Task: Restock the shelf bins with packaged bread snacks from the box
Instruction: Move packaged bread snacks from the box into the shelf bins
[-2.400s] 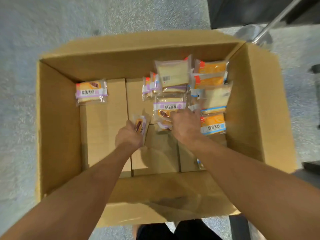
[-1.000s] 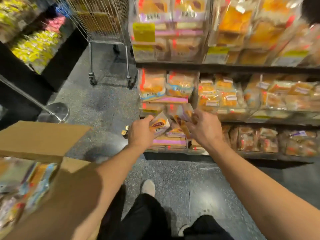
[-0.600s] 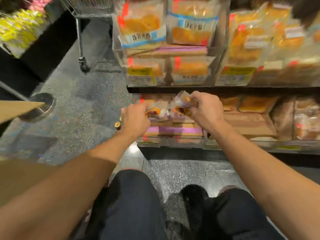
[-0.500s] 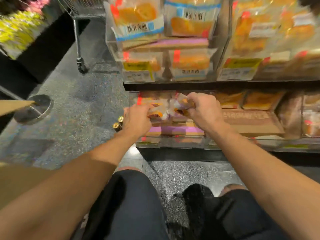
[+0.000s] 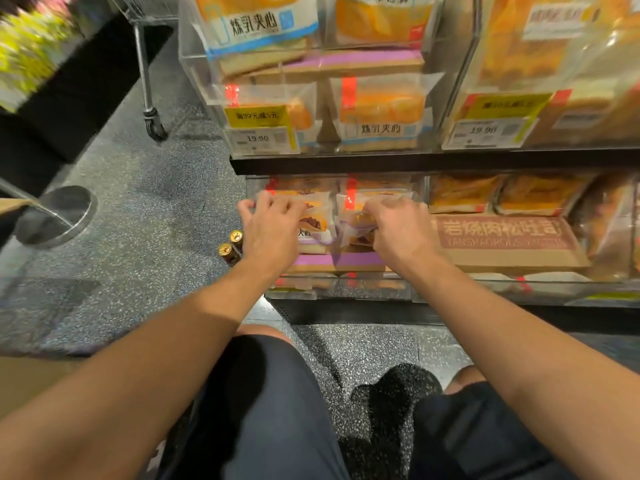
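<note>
Both hands reach into the clear bottom shelf bin (image 5: 332,289) under the black shelf edge. My left hand (image 5: 272,225) rests on a purple-banded bread snack packet (image 5: 313,225) at the bin's left side, fingers spread over it. My right hand (image 5: 398,226) pinches another clear snack packet (image 5: 355,225) at the bin's right side. More packets of the same kind lie stacked behind and beneath them. The cardboard box shows only as a brown corner (image 5: 20,382) at the lower left.
The upper bin (image 5: 311,98) holds blue-banded bread packets with yellow price tags. A brown carton lid (image 5: 502,240) lies in the bin to the right. Two small cans (image 5: 230,245) stand on the floor left of the shelf. A cart wheel (image 5: 154,124) and a round metal stand base (image 5: 55,213) are to the left.
I turned from the box to the shelf and crouched. Both hands carried their packets forward and down into the bottom bin, where they now sit among the stacked packets.
</note>
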Available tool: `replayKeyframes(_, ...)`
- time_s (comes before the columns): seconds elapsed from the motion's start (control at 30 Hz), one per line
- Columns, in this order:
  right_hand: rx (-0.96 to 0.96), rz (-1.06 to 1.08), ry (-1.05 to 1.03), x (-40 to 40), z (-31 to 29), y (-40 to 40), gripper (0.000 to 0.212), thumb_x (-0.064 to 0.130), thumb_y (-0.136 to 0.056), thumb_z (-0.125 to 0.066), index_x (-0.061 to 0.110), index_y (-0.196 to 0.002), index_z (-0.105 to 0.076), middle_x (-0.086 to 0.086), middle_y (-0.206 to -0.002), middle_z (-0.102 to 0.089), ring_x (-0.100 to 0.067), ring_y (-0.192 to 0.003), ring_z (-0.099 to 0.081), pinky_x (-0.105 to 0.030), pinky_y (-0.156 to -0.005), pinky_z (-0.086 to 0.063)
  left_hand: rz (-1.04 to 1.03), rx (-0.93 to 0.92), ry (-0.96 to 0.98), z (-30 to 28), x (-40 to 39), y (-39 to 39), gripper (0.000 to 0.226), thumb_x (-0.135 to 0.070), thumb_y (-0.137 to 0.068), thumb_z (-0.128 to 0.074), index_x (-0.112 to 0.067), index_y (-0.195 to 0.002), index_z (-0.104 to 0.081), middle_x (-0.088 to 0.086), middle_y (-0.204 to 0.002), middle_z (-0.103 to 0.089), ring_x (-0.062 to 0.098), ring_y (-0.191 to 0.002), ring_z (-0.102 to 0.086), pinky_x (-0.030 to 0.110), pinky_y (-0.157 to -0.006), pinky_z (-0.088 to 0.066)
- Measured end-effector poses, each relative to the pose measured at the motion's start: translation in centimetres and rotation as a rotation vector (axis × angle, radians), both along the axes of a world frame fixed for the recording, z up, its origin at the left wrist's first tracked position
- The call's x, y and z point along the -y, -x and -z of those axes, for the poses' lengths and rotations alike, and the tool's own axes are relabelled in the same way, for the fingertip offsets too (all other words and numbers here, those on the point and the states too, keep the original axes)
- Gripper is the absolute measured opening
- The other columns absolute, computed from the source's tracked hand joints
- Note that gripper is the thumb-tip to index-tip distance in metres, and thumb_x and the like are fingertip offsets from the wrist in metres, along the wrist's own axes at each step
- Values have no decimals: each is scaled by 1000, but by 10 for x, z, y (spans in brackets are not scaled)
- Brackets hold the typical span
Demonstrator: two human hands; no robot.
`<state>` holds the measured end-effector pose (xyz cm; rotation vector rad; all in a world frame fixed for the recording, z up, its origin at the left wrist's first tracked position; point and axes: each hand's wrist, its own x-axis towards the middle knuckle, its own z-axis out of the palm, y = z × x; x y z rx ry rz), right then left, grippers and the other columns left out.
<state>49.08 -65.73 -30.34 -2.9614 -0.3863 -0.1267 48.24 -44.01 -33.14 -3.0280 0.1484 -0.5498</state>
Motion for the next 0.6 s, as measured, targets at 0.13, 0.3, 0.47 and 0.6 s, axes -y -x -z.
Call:
replayKeyframes(0.13,63,-4,-29,1,18,-4,51,2,-80,-63,22,-127,-58,-7,-124,-62,-33,-117,-50,-45,-99,-35,-26,41,50,1,7,13,45,-7,-66,-73,-23,-105,-57,5,-104,-56,28,-93,-50,40,-78,-33)
replayKeyframes(0.3,231,119,6,2,33,4,45,10,-73,-72,20,-115,-61,-9,-112,-55,-33,-106,-48,-44,-85,-36,-120,-306,131,5,13,27,13,-26,-82,-67,-29,-94,-62,-1,-95,-70,30,-85,-68,38,-71,-54)
replayKeyframes(0.47,196,104,-23,3,41,17,42,8,-76,-73,14,-114,-57,-11,-110,-54,-32,-96,-54,-33,-65,-32,-125,-445,226,7,17,37,27,-33,-92,-62,-26,-117,-66,1,-110,-70,28,-103,-65,38,-84,-52)
replayKeyframes(0.6,173,62,33,1,49,18,60,11,-64,-84,12,-115,-52,-15,-108,-57,-35,-95,-54,-38,-68,-48,-98,-480,307,7,19,50,37,-34,-96,-56,-27,-133,-60,2,-125,-65,29,-115,-60,41,-97,-49)
